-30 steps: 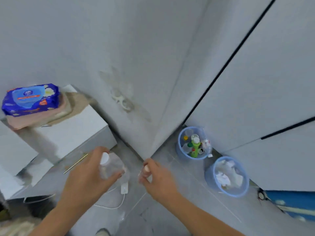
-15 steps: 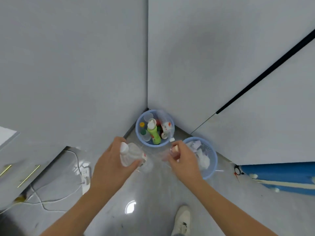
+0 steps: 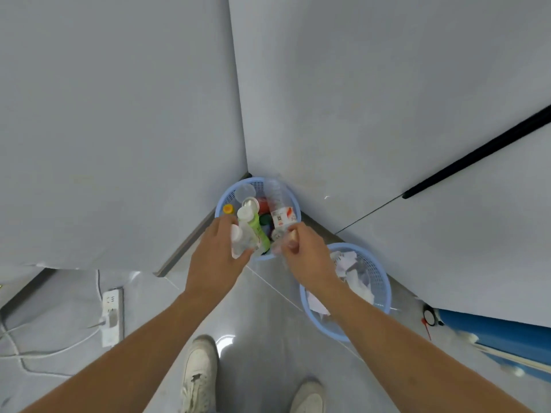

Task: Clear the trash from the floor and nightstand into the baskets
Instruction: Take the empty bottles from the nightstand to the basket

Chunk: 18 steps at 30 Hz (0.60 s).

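My left hand [image 3: 216, 260] grips a clear plastic bottle [image 3: 240, 244] with a white cap, held over the near rim of a blue basket [image 3: 229, 198] in the wall corner. That basket holds several bottles, among them a green one [image 3: 256, 226] and a clear one with a red-and-white label [image 3: 280, 208]. My right hand [image 3: 310, 257] is closed on a small clear plastic piece [image 3: 278, 248] at the same basket's near right edge. A second blue basket [image 3: 381, 281], with crumpled white paper inside, stands to the right, partly hidden under my right forearm.
Grey walls meet in a corner behind the baskets. A white power strip [image 3: 111, 311] with cables lies on the grey floor at left. A blue object [image 3: 501, 332] lies at the right edge. My white shoes [image 3: 198, 374] are at the bottom.
The view swung from the nightstand to the corner baskets. Both hands moved forward with their items and now reach the near rim of the bottle basket.
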{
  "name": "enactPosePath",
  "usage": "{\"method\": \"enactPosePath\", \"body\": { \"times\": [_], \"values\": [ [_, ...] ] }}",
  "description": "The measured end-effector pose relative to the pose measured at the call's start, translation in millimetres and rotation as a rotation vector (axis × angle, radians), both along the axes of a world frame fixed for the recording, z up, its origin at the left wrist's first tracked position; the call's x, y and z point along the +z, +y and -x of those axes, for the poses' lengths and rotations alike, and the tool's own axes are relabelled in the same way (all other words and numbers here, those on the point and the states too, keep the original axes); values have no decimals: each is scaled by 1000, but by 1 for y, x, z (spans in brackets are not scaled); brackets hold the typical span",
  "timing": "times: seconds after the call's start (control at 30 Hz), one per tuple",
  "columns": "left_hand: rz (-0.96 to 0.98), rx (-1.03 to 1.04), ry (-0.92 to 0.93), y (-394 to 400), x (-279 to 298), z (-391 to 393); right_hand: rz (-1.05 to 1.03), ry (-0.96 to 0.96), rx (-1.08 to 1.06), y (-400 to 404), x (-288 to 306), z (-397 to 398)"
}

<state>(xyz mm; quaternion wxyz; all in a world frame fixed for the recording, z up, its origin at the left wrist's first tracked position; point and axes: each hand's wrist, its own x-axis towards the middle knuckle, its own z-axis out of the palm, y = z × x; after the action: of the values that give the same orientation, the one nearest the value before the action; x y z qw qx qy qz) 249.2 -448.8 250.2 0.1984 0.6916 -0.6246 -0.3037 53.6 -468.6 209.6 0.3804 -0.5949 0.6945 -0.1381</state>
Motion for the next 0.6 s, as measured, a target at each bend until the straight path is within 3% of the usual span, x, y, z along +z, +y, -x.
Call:
{"method": "enactPosePath", "body": {
  "times": [0.27, 0.6],
  "values": [
    [54, -180, -103, -23, -48, 1, -26, 201, 140, -25, -66, -18],
    [-8, -42, 114, -28, -57, -15, 5, 193, 214, -29, -90, -30]
  ]
}}
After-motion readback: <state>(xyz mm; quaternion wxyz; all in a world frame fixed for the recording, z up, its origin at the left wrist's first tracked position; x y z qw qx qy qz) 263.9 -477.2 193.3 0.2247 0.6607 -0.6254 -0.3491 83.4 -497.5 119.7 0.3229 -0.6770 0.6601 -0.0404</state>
